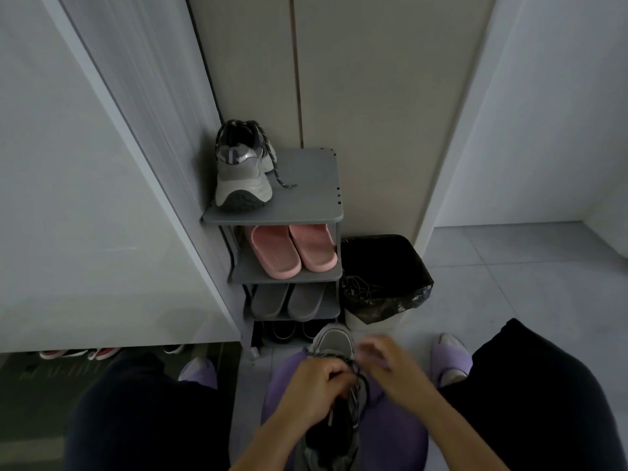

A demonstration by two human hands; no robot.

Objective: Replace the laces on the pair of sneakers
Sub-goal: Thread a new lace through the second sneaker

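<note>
At the lower centre of the frame, 1 grey sneaker (334, 345) lay toe-away on a purple cushion (390, 430) between the person's knees. The left hand (316, 382) had its fingers curled tight on a bunch of dark lace (355, 368) above the tongue. The right hand (390, 365), just right of it, was smeared by motion. Its fingers looked bent, but whether they pinched the lace could not be told.

The second sneaker (243, 175) stood heel-out at mid-left on the top shelf of a grey shoe rack (306, 205), well apart from the hands, with a speckled lace end trailing onto the shelf.

The lace looked thin, limp and light, likely to tangle and slide through loose fingers. It was probably best pinched close to its stiff tip, 1 end per hand, and fed eyelet by eyelet. The shoe seemed light, with a soft upper and a firm sole. Bracing it by the midfoot or heel would probably keep it from rolling on the soft cushion.
</note>
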